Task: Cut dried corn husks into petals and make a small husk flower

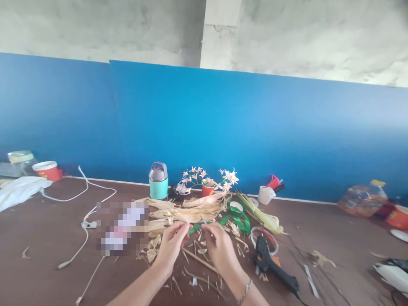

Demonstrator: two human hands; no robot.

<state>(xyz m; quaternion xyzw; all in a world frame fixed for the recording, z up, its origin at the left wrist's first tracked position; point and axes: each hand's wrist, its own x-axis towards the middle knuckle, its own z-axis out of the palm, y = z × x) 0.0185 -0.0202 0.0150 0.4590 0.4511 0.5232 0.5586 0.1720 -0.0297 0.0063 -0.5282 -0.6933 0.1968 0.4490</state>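
Your two bare forearms come in from the bottom edge, a thin bracelet (pixel 245 291) on the right wrist. Your left hand (pixel 170 247) and right hand (pixel 219 248) sit close together over a brown table (pixel 47 238). On each, the thumb and fingertips are drawn together in a pinch on the near end of a green ribbon (pixel 195 228), which trails off to the right in loops. Whether a sliver of husk is pinched with it is too small to tell.

Under and around your hands lie thin straw scraps (pixel 197 272). Just behind your fingertips is a heap of dried husks (pixel 188 210), touching the ribbon. A black glue gun (pixel 270 263) lies just right of your right hand, with a straw bundle (pixel 261 216) beyond it. To the left is a blurred patch (pixel 123 227) and a loose white cable (pixel 86 204).

Along the blue wall panel (pixel 223 127) stand:
- a teal flask (pixel 158 180)
- pale paper flowers (pixel 207 178) (in a small red cup)
- a white cup (pixel 265 194) holding tools
- far left, a red tub (pixel 47 170) and a white cloth (pixel 19 189)
- far right, a plastic bottle (pixel 361 199) on its side
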